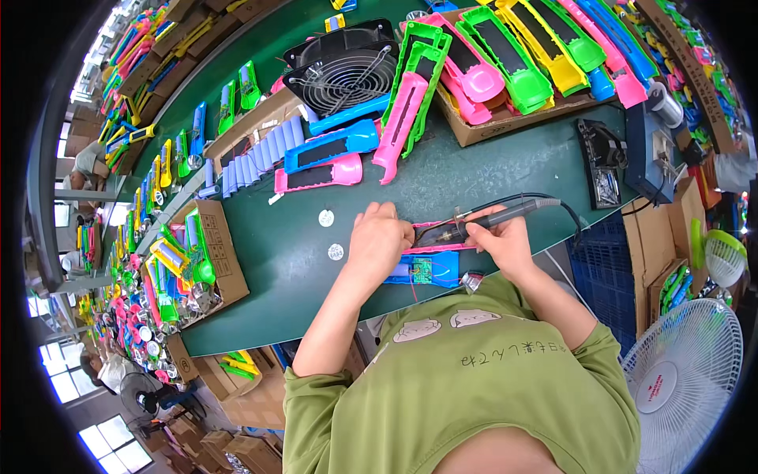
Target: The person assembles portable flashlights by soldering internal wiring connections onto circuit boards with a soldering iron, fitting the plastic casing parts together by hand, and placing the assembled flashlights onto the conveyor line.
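Note:
My right hand (pixel 505 241) grips a grey soldering iron (pixel 513 212), whose tip end points left toward my other hand. My left hand (pixel 380 239) is closed at the left end of a pink plastic casing (pixel 454 248); what its fingertips pinch is too small to make out. The iron's front part lies over this casing. Just below it is a blue casing (pixel 448 268) with a green circuit board (pixel 422 272), a purple cell and a thin red wire. A silvery lamp cup (pixel 472 280) sits at the blue casing's right end.
Purple battery cells (pixel 260 158) stand in a row at the left, near a black fan (pixel 339 71). A cardboard box (pixel 505 126) of coloured casings is at the back. The iron's cable (pixel 575 217) loops right, near a soldering station (pixel 654 158) and a black iron stand (pixel 602 162).

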{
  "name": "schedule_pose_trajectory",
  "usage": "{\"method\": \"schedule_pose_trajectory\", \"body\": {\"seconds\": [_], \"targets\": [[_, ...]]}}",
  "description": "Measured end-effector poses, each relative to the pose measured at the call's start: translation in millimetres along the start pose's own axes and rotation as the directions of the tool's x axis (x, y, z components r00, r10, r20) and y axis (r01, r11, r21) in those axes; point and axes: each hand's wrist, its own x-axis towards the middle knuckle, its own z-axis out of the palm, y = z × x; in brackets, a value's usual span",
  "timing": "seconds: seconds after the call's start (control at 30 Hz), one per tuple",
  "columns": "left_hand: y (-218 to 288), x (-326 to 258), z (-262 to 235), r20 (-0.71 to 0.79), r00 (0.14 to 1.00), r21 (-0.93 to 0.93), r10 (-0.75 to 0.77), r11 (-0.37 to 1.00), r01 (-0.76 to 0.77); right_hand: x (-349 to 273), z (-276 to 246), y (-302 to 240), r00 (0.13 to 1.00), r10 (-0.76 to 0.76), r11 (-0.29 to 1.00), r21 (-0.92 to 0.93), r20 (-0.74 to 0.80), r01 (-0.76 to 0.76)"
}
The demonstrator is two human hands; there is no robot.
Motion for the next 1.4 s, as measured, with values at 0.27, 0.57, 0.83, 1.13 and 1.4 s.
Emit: {"method": "schedule_pose_trajectory", "body": {"seconds": [0.27, 0.57, 0.83, 1.13, 1.4], "targets": [[-2.0, 3.0, 6.7, -0.057, 0.998, 0.005, 0.031, 1.0, -0.031, 1.3, 0.8, 3.9, 1.0, -0.029, 1.0, 0.005, -0.011, 0.029], [-4.2, 4.8, 6.9, -0.024, 0.997, -0.003, 0.067, 0.998, -0.067, -1.9, -5.4, 3.3, 0.997, -0.074, 0.997, 0.027, -0.023, 0.074], [-5.1, 6.0, 7.6, 0.005, 0.998, -0.009, 0.059, 0.998, -0.059, -17.3, -14.7, 9.5, 0.944, -0.311, 0.945, 0.073, -0.107, 0.32], [3.0, 5.4, 3.8, -0.007, 0.999, 0.108, 0.045, 0.993, -0.044, -33.1, -35.1, -15.5, 0.806, -0.576, 0.58, -0.626, 0.138, 0.521], [3.6, 4.2, -3.5, 0.017, 0.999, 0.122, 0.048, 0.991, -0.05, -32.1, -40.5, -7.9, 0.842, -0.488, 0.542, -0.677, 0.229, 0.498]]}}
